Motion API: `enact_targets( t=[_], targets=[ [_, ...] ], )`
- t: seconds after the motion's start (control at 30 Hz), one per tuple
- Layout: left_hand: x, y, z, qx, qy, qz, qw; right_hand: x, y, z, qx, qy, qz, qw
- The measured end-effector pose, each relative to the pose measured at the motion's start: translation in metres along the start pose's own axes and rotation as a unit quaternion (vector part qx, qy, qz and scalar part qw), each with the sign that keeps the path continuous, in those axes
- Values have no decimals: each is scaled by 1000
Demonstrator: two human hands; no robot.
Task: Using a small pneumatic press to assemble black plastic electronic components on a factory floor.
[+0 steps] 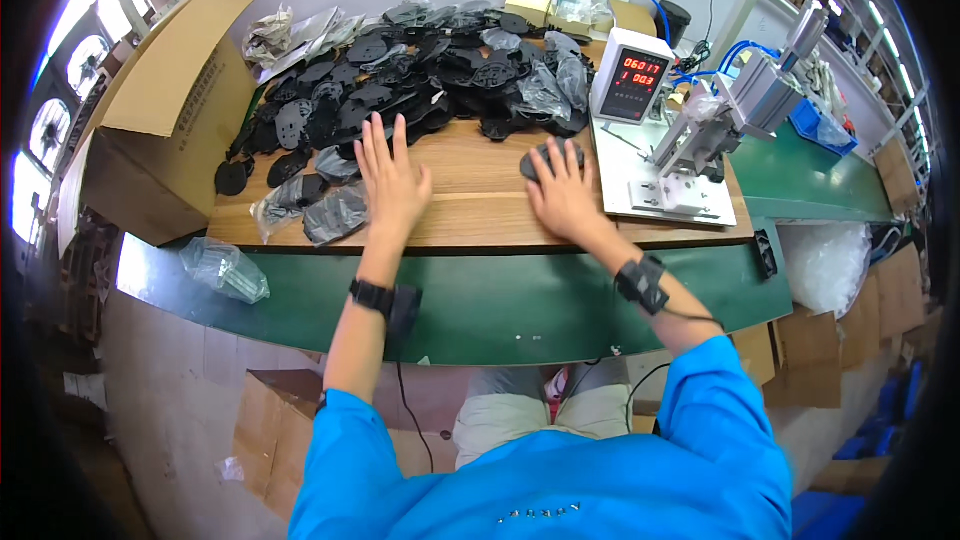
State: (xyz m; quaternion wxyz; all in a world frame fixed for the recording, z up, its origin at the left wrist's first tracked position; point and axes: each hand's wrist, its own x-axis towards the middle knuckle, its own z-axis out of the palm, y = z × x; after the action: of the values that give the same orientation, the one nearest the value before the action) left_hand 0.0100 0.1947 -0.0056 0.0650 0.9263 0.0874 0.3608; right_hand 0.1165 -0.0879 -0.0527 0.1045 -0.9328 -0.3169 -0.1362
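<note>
Black part [551,154] half hidden under right hand [565,202].

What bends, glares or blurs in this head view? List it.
Head view: fisheye bends the table edge and green belt toward the rim; corners are black; windows at left blow out white; left hand, right hand and black parts are sharp.

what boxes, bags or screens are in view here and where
Counter display: right of the black parts pile, white box, red digits on a dark screen.
Cardboard box: far left, brown, flap open.
Small boxes: behind the pile, yellowish and white.
Clear plastic bag: on the green edge, left.
</note>
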Motion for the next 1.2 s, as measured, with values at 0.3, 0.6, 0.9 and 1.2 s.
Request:
enact_targets(
  t=[0.3,0.6,0.9,1.2],
  targets=[
    [-9,24,41,62,-19,-68,996,-7,-44,-38,137,43,-134,980],
    [-7,31,34,-16,60,-54,997,169,-71,-36,123,117,-198,965],
    [-8,27,36,-89,15,-83,992,307,-119,36,68,-86,-74,991],
    [-9,24,39,-37,37,-115,992,237,-115,5,139,-50,-231,962]
  ],
)
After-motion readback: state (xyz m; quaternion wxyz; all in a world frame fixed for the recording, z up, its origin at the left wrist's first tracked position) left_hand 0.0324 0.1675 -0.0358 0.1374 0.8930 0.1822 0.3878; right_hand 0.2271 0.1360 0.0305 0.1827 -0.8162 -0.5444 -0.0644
